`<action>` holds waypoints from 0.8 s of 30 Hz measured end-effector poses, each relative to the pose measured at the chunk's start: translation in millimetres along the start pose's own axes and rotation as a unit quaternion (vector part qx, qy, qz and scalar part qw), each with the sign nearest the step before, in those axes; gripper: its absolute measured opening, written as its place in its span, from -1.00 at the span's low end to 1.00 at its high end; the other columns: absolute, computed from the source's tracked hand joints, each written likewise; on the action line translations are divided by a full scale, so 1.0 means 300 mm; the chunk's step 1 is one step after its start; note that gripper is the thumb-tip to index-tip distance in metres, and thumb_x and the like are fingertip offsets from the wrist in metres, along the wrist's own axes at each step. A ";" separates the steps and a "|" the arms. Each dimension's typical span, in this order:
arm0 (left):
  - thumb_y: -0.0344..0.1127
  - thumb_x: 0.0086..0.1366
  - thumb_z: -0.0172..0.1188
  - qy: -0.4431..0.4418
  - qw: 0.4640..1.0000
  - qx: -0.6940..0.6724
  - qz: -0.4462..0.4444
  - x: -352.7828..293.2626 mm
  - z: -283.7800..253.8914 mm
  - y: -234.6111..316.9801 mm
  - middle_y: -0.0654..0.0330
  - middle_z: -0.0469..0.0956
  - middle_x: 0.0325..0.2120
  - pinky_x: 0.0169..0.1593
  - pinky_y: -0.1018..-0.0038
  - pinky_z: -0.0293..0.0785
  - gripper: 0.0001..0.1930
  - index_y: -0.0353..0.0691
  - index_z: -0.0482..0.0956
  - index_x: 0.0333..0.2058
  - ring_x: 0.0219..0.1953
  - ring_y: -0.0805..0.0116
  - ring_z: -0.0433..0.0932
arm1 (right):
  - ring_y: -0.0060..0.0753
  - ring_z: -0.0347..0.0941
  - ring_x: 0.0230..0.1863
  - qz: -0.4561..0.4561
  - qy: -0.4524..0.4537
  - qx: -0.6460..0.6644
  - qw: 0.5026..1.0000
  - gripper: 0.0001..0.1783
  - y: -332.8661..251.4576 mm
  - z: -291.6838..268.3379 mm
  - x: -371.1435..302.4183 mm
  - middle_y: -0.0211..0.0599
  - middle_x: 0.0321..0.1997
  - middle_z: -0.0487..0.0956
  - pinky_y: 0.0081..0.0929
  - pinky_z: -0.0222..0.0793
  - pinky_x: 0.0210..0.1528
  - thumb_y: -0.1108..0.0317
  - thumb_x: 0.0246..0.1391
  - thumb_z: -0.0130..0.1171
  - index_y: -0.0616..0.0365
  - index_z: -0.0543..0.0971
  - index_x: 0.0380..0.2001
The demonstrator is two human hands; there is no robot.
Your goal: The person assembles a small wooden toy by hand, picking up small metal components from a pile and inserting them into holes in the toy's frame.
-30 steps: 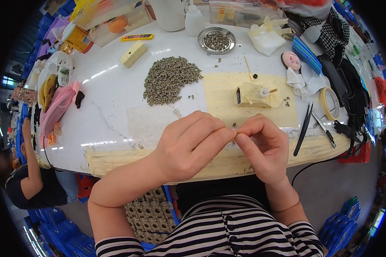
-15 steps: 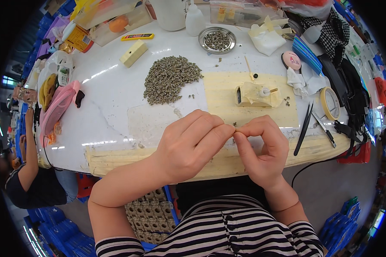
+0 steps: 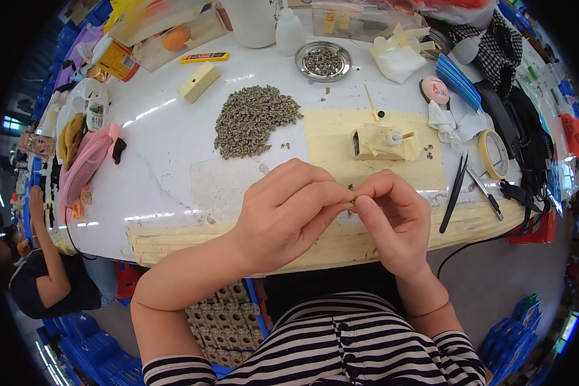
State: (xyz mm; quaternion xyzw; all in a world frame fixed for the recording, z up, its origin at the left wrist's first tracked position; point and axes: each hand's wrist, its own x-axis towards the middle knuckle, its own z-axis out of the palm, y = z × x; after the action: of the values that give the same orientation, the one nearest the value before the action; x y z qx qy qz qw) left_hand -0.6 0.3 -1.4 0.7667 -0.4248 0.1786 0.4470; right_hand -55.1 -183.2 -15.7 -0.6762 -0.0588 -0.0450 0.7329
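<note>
My left hand (image 3: 289,215) and my right hand (image 3: 397,222) meet over the near edge of the table. Each has its thumb and forefinger pinched on a tiny grey-brown metal-looking part (image 3: 352,203) between the fingertips; its exact shape is too small to tell. Beyond the hands stands a block wrapped in masking tape (image 3: 373,149), with a small white-topped holder and a thin stick on it. A large heap of small grey parts (image 3: 254,121) lies beyond my left hand. More such parts fill a round metal dish (image 3: 300,67) farther back.
Black tweezers (image 3: 455,196), a slim knife-like tool (image 3: 486,193) and a masking tape roll (image 3: 484,154) lie at the right. A cream block (image 3: 199,82) and a yellow case (image 3: 204,57) are at the back left. Another person's arm (image 3: 45,238) shows beyond the pink mesh pouch (image 3: 87,164).
My fingertips have shifted slightly, and the tiny part shows more between them. My right thumb lies straighter. At the far left the other person's arm has moved lower.
</note>
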 end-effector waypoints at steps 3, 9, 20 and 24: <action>-0.64 -0.05 0.42 -0.001 1.000 -0.007 -0.001 0.002 -0.002 -0.002 0.15 0.57 -0.45 -0.40 0.46 0.46 -0.74 -0.31 0.65 -0.33 -0.42 0.28 0.56 | -0.64 0.44 -0.30 0.005 -0.008 0.013 1.000 -0.94 0.004 -0.001 0.001 -0.39 -0.33 0.54 -0.65 0.38 -0.18 0.52 0.19 0.22 0.29 0.55 -0.32; -0.65 -0.05 0.42 -0.002 1.000 -0.018 -0.005 0.001 -0.002 -0.003 0.16 0.58 -0.45 -0.40 0.47 0.46 -0.75 -0.30 0.65 -0.34 -0.41 0.28 0.56 | -0.68 0.45 -0.25 0.041 -0.031 0.069 0.996 -0.94 0.007 -0.009 0.002 -0.42 -0.29 0.56 -0.66 0.39 -0.14 0.53 0.22 0.20 0.30 0.55 -0.27; -0.63 0.03 0.41 -0.017 0.995 -0.091 -0.021 -0.001 -0.006 -0.009 0.18 0.58 -0.41 -0.39 0.50 0.46 -0.78 -0.29 0.66 -0.32 -0.39 0.33 0.56 | -0.68 0.45 -0.22 0.079 -0.083 0.158 0.981 -0.90 0.007 -0.032 0.008 -0.43 -0.26 0.57 -0.66 0.40 -0.11 0.51 0.24 0.19 0.32 0.57 -0.20; -0.62 0.05 0.41 -0.021 0.994 -0.099 -0.034 0.001 -0.008 -0.006 0.18 0.58 -0.41 -0.38 0.50 0.47 -0.79 -0.29 0.65 -0.32 -0.39 0.33 0.56 | -0.68 0.45 -0.22 0.079 -0.075 0.172 0.979 -0.90 0.005 -0.029 0.006 -0.43 -0.26 0.57 -0.66 0.40 -0.11 0.51 0.25 0.19 0.32 0.57 -0.20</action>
State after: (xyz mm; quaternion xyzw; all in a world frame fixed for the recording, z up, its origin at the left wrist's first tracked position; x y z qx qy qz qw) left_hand 1.4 2.7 -0.9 0.7361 -0.4236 0.1037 0.5176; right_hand -52.8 -191.5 -17.7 -0.5443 -0.0668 0.0749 0.8329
